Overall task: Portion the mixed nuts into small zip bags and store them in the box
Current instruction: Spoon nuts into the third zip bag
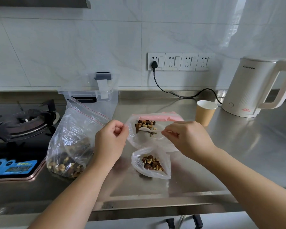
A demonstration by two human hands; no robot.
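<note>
My left hand (112, 138) and my right hand (186, 138) each pinch one end of the top edge of a small clear zip bag (144, 141), held stretched between them above the steel counter (238, 146). A heap of mixed nuts (145, 123) and a white spoon (144, 129) show at this bag; I cannot tell if they lie in it or behind it. Another small bag with nuts (151, 164) rests on the counter just below. A large zip bag of nuts (71, 146) stands left of my left hand. The clear storage box (89, 93) sits behind it, by the wall.
A pink stack of zip bags (157, 117) lies behind the heap. A paper cup (205, 112) and a white kettle (254, 86) with its black cord (172, 94) stand at the right. A gas stove (21, 123) fills the left.
</note>
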